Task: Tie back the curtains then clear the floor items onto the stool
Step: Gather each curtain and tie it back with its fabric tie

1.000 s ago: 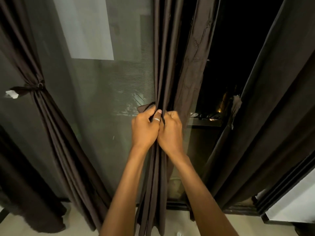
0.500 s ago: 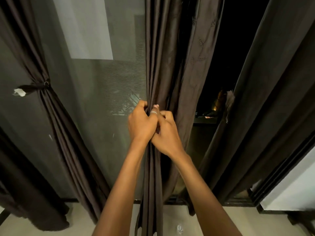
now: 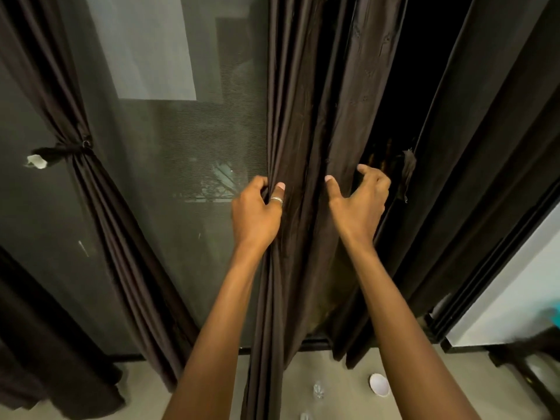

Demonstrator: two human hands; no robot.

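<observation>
At the glass door in front of us, the middle curtain [image 3: 303, 147] hangs from above the frame down to the floor [image 3: 333, 398], a dark, thin cloth falling in long soft pleats. Our left hand [image 3: 257, 213] has its grip closed on the curtain's left edge, thumb and fingers pinching a bunch of folds, a ring showing on the thumb. Our right hand [image 3: 360, 201] is spread wide with fingers curled, against or just in front of the right side of the same curtain, holding nothing that we can make out. We judge the cloth light and limp: it will slide and sag through a loose hold, so we should gather the whole width into one bundle at about waist height, where the hands are now, and squeeze it firmly before wrapping anything round it. The left curtain [image 3: 100, 192] is already cinched by a dark tie-back [image 3: 65, 148], which shows the height to aim for; we cannot see a tie for the middle one. Down on the floor lie a white bowl-like piece [image 3: 379, 384] and a small clear object [image 3: 318, 390], both probably light, the clear one perhaps fragile.
</observation>
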